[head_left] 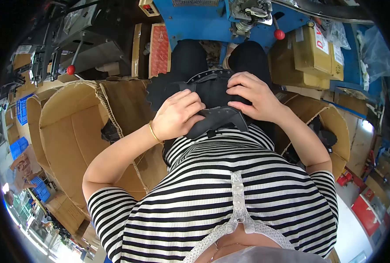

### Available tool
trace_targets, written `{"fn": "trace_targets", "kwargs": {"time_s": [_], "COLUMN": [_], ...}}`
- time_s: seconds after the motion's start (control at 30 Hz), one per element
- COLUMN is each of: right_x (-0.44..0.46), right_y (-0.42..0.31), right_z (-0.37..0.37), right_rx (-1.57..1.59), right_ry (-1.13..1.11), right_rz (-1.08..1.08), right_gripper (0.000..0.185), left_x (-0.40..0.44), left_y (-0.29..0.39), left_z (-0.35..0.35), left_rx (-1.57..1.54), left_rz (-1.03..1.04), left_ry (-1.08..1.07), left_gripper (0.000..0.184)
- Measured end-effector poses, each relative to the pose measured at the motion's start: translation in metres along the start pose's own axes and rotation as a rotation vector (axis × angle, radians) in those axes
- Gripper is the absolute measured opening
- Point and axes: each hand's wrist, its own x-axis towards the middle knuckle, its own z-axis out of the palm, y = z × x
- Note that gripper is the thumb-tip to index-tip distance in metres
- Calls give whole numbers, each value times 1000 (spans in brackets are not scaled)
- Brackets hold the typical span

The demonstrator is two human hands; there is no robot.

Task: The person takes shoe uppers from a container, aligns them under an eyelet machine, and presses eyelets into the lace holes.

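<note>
black strapped piece (pixel 220 120) lies across the person's lap, between the two hands, as i view it remotely. i see the left hand (pixel 177 113), a gold bangle (pixel 154 132) at its wrist, gripping the near left edge with curled fingers. the right hand (pixel 253 97) rests bent fingers on the right side; whether it pinches, i cannot tell. left of the lap stands an open carton (pixel 70 144); ahead is a blue machine (pixel 195 26).

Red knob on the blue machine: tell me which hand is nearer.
Right. The right hand is below the red knob in the picture, slightly left; the left hand is farther off, lower and well left.
</note>
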Motion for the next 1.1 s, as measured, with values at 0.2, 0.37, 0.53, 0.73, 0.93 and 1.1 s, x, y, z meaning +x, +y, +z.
{"fn": "trace_targets", "kwargs": {"time_s": [0.2,0.37,0.53,0.73,0.93,1.1], "right_x": [-6,-7,-1,8,-8,3], "right_y": [-5,-24,-45,-17,0,1], "right_z": [7,-12,2,-43,-61,-80], "right_rx": [-14,37,-185,-161,248,618], "right_ry": [-139,-308,110,380,645,771], "right_rz": [-36,19,135,-44,332,503], "right_gripper": [38,60,54,27,19,24], "left_x": [-3,-3,26,88,130,156], "left_y": [-2,-3,1,26,35,30], "left_z": [2,6,1,-37,-88,-98], "left_rx": [14,58,-44,-118,25,577], "left_rz": [-25,-119,-139,-248,-18,332], "left_ry": [0,14,112,78,-27,-32], "left_gripper": [28,27,25,21,76,44]}}
